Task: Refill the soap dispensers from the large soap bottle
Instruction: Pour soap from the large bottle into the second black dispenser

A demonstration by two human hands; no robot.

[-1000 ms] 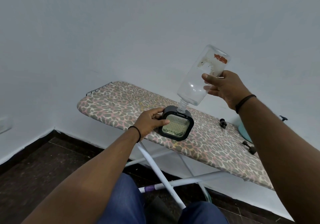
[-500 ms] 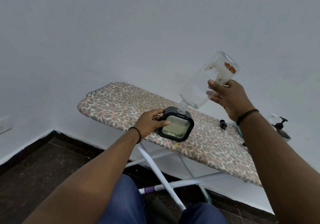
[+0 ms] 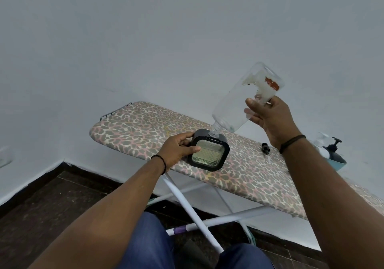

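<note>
Your right hand [image 3: 268,117] has its grip wrapped round the upper body of the large soap bottle [image 3: 245,100], which is tipped neck-down. The threaded neck sits on the fill opening at the top of the square black dispenser [image 3: 208,151]. Your left hand [image 3: 176,151] clasps the dispenser's left side, thumb across the front window.

- The dispenser stands on the near edge of the ironing board [image 3: 145,127], close to the drop. A padded, springy board on thin legs: lean on the bottle and the dispenser could skid or tip off toward you.
- The bottle looks nearly empty (only pale residue near its raised base). Whether anything is flowing I cannot tell; the neck is too small to read. Shaking it to chase the last drops risks the neck hopping off the opening and smearing soap on the cover.
- The window shows liquid fairly high. Overfilling is possible if you keep watching the bottle.
- A loose black pump head [image 3: 265,147] lies to the right on the board; a second pump dispenser [image 3: 332,150] sits in a blue bowl [image 3: 337,163] far right. Your right elbow could catch either.
</note>
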